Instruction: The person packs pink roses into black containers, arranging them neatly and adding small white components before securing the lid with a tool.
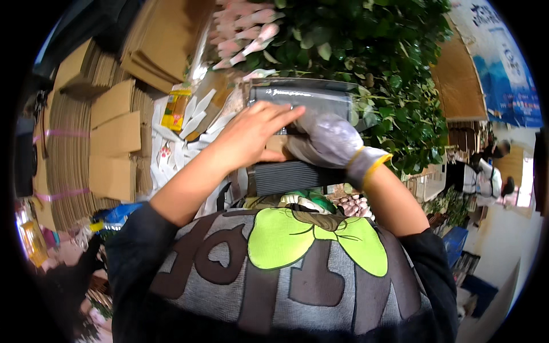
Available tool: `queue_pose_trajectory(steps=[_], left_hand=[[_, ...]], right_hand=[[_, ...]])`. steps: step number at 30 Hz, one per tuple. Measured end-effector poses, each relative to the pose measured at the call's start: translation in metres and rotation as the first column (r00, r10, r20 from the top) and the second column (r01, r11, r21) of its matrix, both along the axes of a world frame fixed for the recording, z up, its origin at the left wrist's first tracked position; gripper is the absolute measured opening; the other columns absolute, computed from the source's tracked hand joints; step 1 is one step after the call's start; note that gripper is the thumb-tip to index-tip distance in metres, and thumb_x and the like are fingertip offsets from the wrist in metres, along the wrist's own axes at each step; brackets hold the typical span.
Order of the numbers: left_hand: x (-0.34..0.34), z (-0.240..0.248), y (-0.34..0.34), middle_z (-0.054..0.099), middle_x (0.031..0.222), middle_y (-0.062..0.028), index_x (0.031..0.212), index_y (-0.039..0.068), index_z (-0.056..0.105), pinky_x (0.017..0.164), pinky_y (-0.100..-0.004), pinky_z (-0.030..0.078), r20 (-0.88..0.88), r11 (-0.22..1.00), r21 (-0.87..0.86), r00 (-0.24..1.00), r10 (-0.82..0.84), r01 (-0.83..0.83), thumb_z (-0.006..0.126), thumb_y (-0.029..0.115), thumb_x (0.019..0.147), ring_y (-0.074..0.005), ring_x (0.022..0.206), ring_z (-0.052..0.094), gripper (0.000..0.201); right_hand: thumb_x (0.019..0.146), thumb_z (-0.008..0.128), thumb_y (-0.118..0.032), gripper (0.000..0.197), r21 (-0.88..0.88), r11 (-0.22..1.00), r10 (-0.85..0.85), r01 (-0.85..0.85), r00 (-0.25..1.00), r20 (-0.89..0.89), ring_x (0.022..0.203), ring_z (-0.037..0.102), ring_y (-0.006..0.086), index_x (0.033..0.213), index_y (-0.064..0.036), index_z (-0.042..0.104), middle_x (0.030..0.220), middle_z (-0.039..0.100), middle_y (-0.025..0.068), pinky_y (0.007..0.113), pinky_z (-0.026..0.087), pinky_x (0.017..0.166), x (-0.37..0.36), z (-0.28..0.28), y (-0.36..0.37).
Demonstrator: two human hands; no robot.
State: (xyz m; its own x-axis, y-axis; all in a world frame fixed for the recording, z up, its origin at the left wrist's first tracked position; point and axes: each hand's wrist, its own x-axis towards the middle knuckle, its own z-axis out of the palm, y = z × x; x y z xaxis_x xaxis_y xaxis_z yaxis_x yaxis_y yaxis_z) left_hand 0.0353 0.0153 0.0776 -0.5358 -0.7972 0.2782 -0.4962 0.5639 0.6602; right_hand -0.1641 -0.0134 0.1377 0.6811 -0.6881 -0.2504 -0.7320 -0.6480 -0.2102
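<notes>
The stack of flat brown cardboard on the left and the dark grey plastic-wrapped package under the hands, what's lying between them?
In the head view, a scatter of white paper strips and a yellow packet lie there.

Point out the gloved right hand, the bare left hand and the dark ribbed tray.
gloved right hand (329, 140), head view, on the back of the glove
bare left hand (251, 137), head view, on the back of the hand
dark ribbed tray (289, 177), head view, on its ribbed front wall

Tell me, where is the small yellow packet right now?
In the head view, the yellow packet lies upper left of the bare left hand, among white paper strips, right of the stacked cardboard.
</notes>
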Motion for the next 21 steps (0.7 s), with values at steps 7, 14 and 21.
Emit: queue_pose_trajectory(steps=[7, 14, 21], left_hand=[[-0.002, -0.011, 0.009, 0.043, 0.140, -0.0076, 0.129, 0.018, 0.056, 0.100, -0.0395, 0.041, 0.148, 1.000, -0.024, 0.989, 0.002, 0.001, 0.080, 0.023, 0.066, -0.0294, 0.118, 0.046, 0.068], [0.015, -0.006, -0.013, 0.047, 0.132, -0.0117, 0.117, 0.013, 0.063, 0.101, -0.0394, 0.039, 0.178, 0.985, 0.094, 0.971, -0.161, 0.146, 0.063, 0.001, 0.070, -0.0319, 0.117, 0.045, 0.048], [0.025, 0.024, -0.031, 0.053, 0.126, -0.0217, 0.124, -0.004, 0.051, 0.104, -0.0409, 0.036, 0.211, 0.944, 0.297, 0.954, -0.212, 0.144, 0.045, -0.004, 0.071, -0.0368, 0.119, 0.045, 0.053]], right_hand=[[0.069, 0.068, -0.026, 0.069, -0.496, 0.866, 0.095, -0.058, 0.994, 0.050, 0.122, 0.047, 0.0341, 0.134, -0.0203, 0.045, 0.140, 0.042, 0.0116, 0.060, 0.034, 0.103, -0.035, 0.007, 0.065], [0.063, 0.063, -0.024, 0.024, -0.562, 0.818, 0.266, -0.127, 0.948, 0.174, 0.100, 0.057, 0.0201, 0.086, -0.0155, 0.067, 0.100, 0.061, 0.0013, 0.053, 0.037, 0.101, -0.009, -0.016, 0.063], [0.078, 0.063, -0.037, 0.031, -0.323, 0.946, 0.037, 0.025, 0.982, 0.185, 0.111, 0.057, 0.0296, 0.100, -0.0144, 0.064, 0.111, 0.063, 0.0093, 0.041, 0.047, 0.090, 0.008, -0.019, -0.008]])
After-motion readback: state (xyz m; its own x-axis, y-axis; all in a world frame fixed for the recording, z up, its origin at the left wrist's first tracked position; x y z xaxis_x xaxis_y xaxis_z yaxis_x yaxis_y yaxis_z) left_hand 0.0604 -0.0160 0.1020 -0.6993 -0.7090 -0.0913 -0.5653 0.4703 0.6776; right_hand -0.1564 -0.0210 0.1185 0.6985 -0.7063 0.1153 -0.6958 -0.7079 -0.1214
